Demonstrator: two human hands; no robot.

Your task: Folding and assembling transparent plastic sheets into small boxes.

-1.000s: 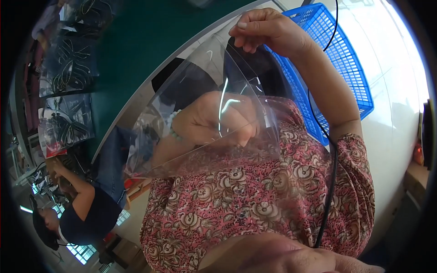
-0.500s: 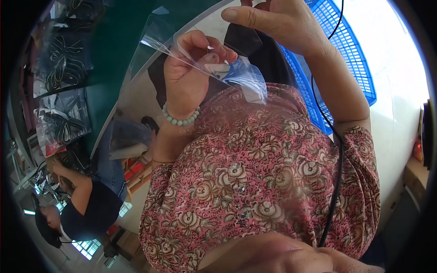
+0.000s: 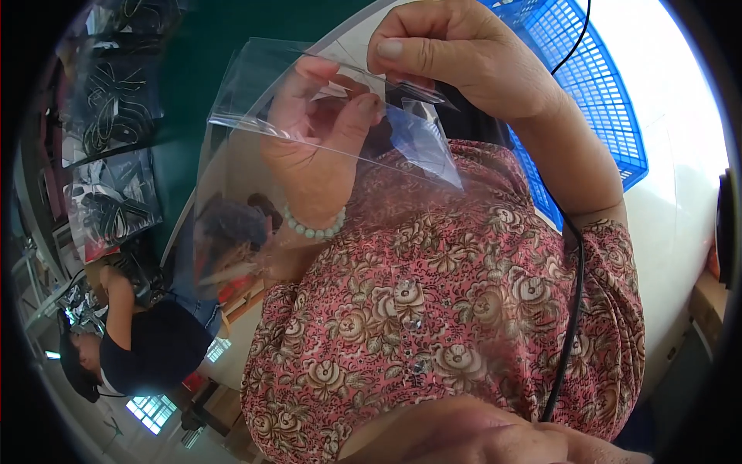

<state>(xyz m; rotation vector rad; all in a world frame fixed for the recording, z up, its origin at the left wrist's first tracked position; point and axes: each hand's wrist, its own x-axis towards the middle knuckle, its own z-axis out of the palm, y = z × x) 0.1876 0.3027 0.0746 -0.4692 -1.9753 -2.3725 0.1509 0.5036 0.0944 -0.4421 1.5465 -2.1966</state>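
Both hands up at chest: left hand (image 3: 317,131) inside clear plastic bag (image 3: 309,155), spreading it; right hand (image 3: 456,58) pinches bag's upper edge, keeping mouth taut.

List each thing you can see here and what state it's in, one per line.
Clear plastic bag: held up, mouth pinched between both hands.
Left hand: fingers closed on the bag's edge.
Right hand: fingers closed on the bag's top edge.
Bead bracelet: worn on the left wrist.
Blue basket: lying on the white table.
Black cable: hanging down over the flowered clothing.
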